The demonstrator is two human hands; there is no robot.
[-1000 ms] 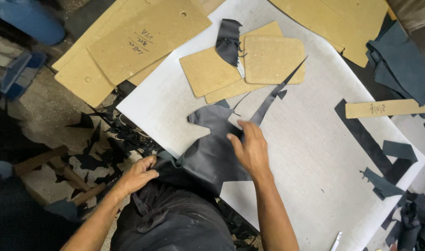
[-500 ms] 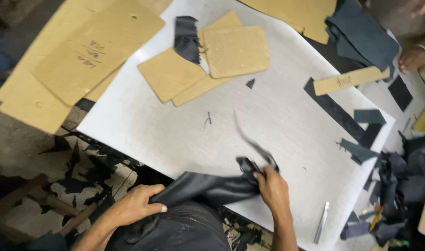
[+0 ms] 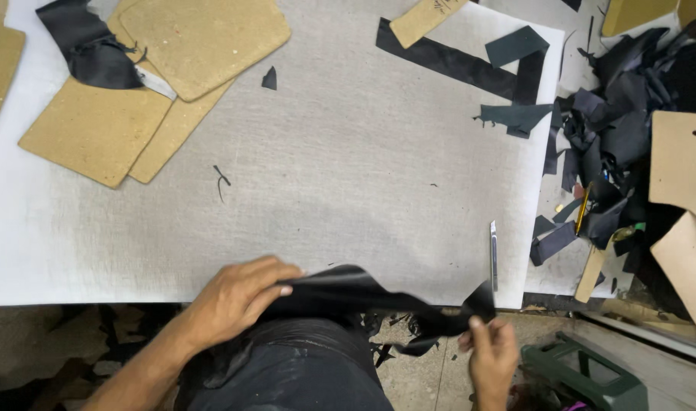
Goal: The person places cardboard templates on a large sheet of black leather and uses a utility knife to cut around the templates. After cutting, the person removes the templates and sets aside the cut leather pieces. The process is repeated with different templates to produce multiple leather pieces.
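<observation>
A dark leather piece (image 3: 363, 293) is stretched between both my hands at the near edge of the white cutting board (image 3: 363, 167). My left hand (image 3: 237, 297) pinches its left end on the board's edge. My right hand (image 3: 488, 354) grips the narrow right tip just off the board, over the floor. A slim metal knife (image 3: 494, 255) lies on the board just above my right hand.
Tan cardboard patterns (image 3: 146, 84) with a black scrap (image 3: 89, 46) lie at the far left. Long black strips (image 3: 469, 65) and cut pieces lie at the far right. A heap of dark leather scraps (image 3: 614, 122) and more cardboard (image 3: 683, 198) crowd the right. A green stool (image 3: 584, 377) stands below.
The view has shifted right and closer. My right hand has pulled the leather's tip rightward off the board's edge, and my left hand has come up onto the edge.
</observation>
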